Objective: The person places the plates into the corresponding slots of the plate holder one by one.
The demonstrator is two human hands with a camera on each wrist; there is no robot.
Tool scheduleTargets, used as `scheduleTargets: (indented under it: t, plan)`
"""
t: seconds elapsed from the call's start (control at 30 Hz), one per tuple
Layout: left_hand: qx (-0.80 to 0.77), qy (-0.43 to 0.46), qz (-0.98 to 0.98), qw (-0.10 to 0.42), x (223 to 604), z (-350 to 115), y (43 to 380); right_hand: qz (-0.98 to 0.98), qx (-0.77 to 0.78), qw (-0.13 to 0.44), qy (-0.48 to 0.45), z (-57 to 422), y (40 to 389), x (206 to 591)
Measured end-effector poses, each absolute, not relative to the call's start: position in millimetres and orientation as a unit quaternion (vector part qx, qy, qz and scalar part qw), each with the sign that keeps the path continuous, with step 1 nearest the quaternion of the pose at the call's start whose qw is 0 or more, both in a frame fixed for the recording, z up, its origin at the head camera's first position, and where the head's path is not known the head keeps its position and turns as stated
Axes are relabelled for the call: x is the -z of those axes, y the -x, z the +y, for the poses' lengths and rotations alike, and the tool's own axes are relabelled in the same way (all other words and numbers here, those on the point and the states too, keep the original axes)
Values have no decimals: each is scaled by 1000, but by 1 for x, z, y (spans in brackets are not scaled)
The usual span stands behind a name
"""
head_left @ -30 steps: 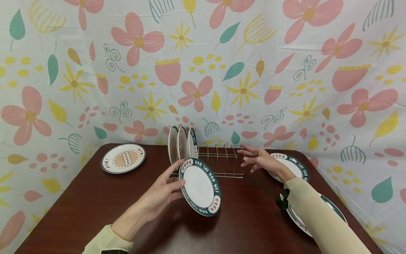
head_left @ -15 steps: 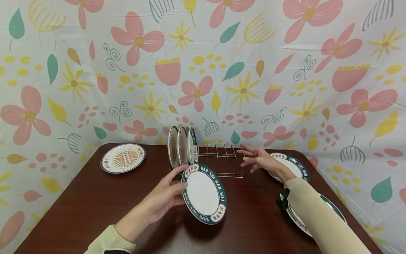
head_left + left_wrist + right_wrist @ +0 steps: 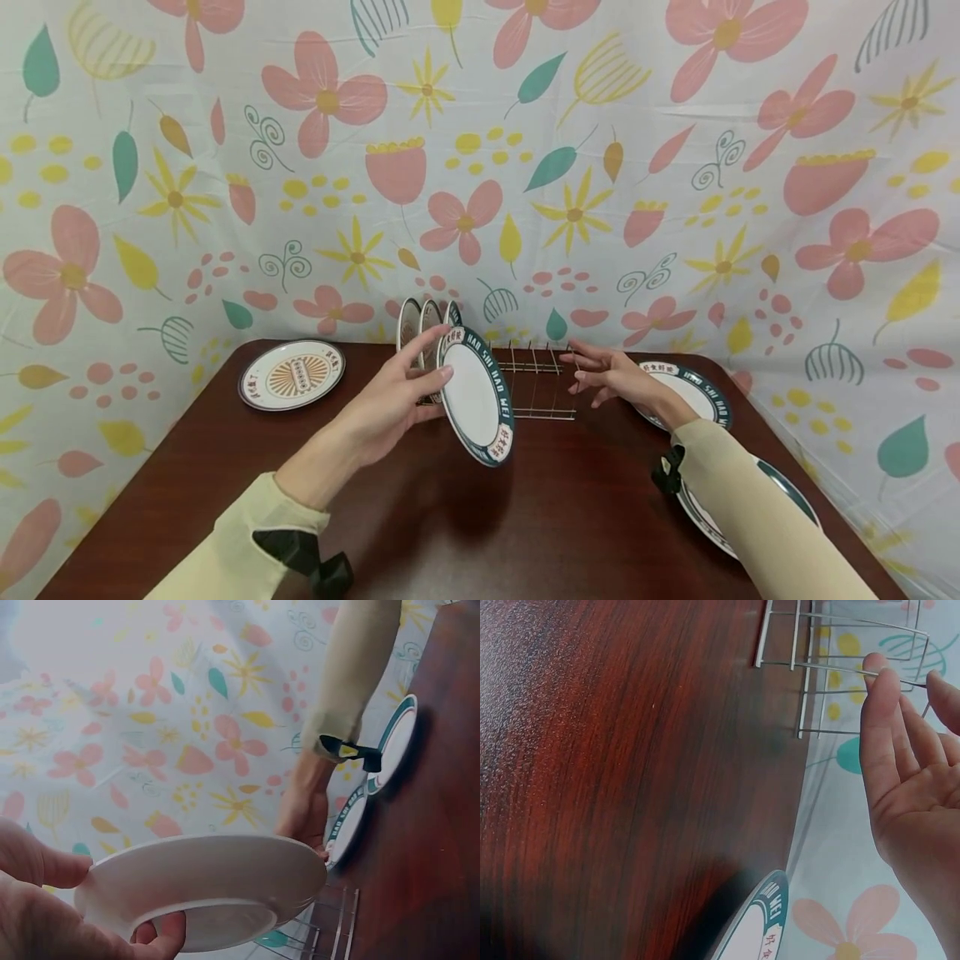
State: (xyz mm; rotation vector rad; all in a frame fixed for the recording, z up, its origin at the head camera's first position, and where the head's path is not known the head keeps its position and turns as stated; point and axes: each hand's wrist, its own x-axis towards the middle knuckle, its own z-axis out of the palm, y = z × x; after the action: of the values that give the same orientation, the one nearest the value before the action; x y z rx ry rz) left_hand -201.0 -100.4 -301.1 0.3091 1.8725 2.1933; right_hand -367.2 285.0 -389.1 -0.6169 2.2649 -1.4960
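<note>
My left hand pinches the left rim of a white plate with a green lettered border, thumb on its face and fingers behind. Tilted, the plate hangs over the table's middle, just in front of the wire plate rack. The left wrist view shows the pale underside of this plate and fingertips against its foot ring. At the rack's right end, my right hand pinches a top wire between thumb and fingers. Several plates stand upright in the rack's left slots, partly hidden by the held plate.
A plate with an orange sunburst lies flat at the back left of the dark wooden table. Two green-rimmed plates lie at the right: one farther back, the nearer partly under the right forearm. A flowered curtain backs the table.
The left hand and its plate dip slightly, then rise away from me toward the rack. The plate now overlaps the standing plates and is turned more edge-on. My right hand stays put.
</note>
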Motion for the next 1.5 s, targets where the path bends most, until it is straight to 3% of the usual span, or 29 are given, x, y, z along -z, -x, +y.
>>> scheduleTargets:
  t: [0.37, 0.53, 0.9, 1.5]
  plan:
    - [-747, -91, 651, 96, 295, -109, 220, 799, 530, 183, 218, 284, 367, 392]
    - [-741, -77, 664, 59, 295, -105, 223, 803, 524, 180, 221, 285, 369, 390]
    - [-696, -73, 714, -11, 285, -76, 237, 802, 529, 178, 214, 288, 368, 392]
    - [-586, -59, 807, -43, 314, -24, 269, 800, 531, 178, 216, 285, 365, 390]
